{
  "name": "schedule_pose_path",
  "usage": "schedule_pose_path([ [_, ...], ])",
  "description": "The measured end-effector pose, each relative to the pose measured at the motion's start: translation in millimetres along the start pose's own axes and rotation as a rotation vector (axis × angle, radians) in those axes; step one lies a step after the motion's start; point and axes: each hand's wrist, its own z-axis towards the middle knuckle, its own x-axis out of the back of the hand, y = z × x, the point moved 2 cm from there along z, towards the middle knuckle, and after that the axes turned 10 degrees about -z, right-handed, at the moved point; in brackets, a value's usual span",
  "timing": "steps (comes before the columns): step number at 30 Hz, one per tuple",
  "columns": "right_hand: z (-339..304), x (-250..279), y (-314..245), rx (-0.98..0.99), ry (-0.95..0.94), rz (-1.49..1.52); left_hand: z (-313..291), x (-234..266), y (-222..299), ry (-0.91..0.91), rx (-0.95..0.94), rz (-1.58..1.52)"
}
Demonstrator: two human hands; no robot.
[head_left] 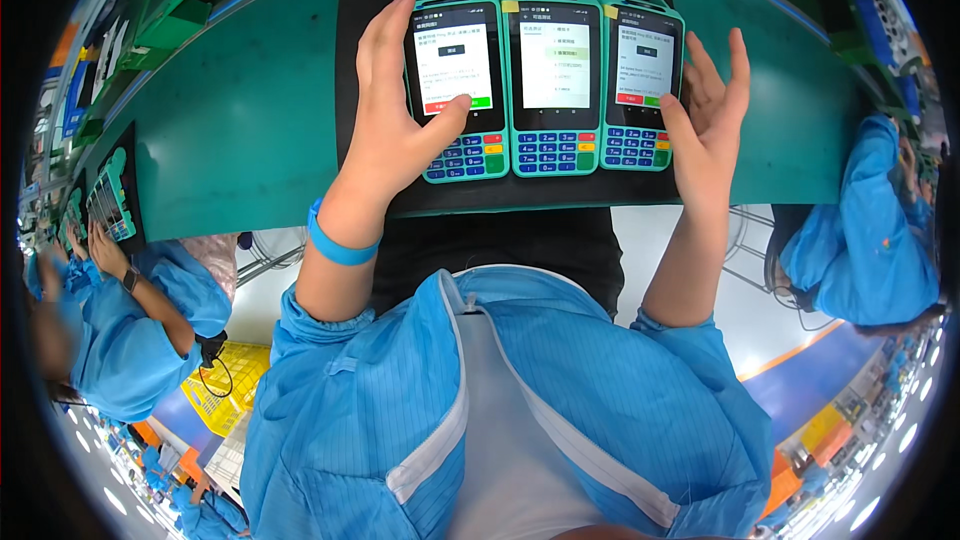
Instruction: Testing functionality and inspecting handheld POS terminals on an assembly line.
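Three teal card payment terminals lie side by side, each with a lit screen above a blue keypad. My left hand (397, 135) rests at the left terminal (450, 65), its thumb on the screen by the green button and its fingers stretched up along the left edge. Between the hands lies the middle terminal (555, 80), showing a list with one highlighted row. My right hand (707, 125) is beside the right terminal (643, 60); its thumb reaches the screen's lower right, near the green button, with the other fingers spread outside the edge. Neither hand grips anything.
Under the terminals is a black mat (470, 198) on a green table (240, 130). At the left a co-worker's hand (106, 252) is at another terminal (110, 202). A person in blue (860, 240) sits at the right. A yellow basket (228, 390) stands lower left.
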Motion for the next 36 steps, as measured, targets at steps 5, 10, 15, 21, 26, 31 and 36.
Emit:
schedule_pose_path([
  [5,0.8,-0.4,6.1,0.027,-0.014,-0.041,0.6,2.6,-0.3,0.009,-0.042,0.029],
  [10,0.1,-1.3,-2.2,0.153,0.018,-0.260,-0.3,3.7,0.4,0.046,-0.009,-0.018],
  [15,0.3,-8.7,-14.6,0.390,0.082,-0.748,0.7,6.0,2.7,0.096,-0.111,0.080],
  [21,2.5,-6.5,-12.7,0.386,0.244,-0.801,0.2,6.6,6.3,0.167,-0.234,0.251],
  [26,3.5,-5.8,-9.8,0.355,0.235,-0.833,1.0,8.5,7.1,0.178,-0.238,0.277],
  [31,5.2,-13.6,-22.0,0.429,0.195,-0.851,1.5,8.1,7.1,0.178,-0.240,0.277],
  [36,1.2,-31.5,-38.7,0.450,0.057,-0.893,1.6,7.4,7.5,0.164,-0.250,0.291],
])
